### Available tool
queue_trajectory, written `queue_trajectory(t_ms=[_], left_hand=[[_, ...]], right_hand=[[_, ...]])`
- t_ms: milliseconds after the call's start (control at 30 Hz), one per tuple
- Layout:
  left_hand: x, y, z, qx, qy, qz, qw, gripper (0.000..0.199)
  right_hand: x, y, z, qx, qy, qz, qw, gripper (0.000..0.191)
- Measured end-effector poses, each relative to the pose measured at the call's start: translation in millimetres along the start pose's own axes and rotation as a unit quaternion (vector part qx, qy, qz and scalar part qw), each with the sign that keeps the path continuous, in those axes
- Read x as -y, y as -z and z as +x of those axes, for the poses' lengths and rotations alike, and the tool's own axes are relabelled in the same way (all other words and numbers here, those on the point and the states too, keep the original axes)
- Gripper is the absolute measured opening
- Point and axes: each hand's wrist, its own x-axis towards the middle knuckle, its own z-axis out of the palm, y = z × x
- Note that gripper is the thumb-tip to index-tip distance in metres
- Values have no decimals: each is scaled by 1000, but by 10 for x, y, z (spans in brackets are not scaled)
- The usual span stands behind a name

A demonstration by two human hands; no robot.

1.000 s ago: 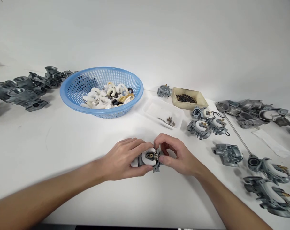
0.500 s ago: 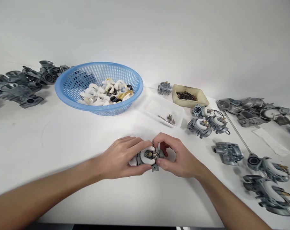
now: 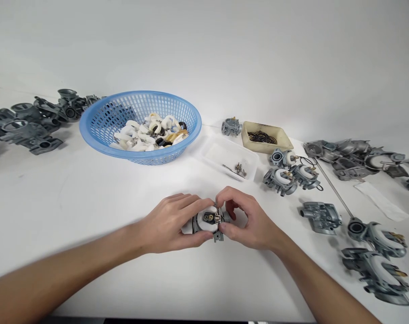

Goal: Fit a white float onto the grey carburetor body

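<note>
Carburetor (image 3: 209,221) between both hands' grip; bare table (image 3: 89,198) around.

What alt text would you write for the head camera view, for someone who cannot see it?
Two bare hands, left hand and right hand, grip a small grey metal carburetor body with a white float over a white table. Behind sit a blue plastic mesh basket of white rings, a clear tray of small screws and more grey metal carburetor castings at right.

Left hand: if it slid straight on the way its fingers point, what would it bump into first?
The left hand points right, so it likely pushes the small carburetor it holds into the right hand, which pinches the other side.
</note>
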Motion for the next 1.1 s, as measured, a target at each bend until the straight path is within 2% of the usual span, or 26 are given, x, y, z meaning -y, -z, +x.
queue_trajectory(t_ms=[433,667,1100], left_hand=[[4,6,2,-5,2,-7,1000,38],[17,-4,-6,-5,6,-10,1000,38],[14,-3,-11,-9,9,-13,1000,39]], right_hand=[[-3,4,1,-3,17,8,1000,24],[-14,-8,12,-19,33,-27,999,25],[-43,-56,26,-64,137,-67,986,26]])
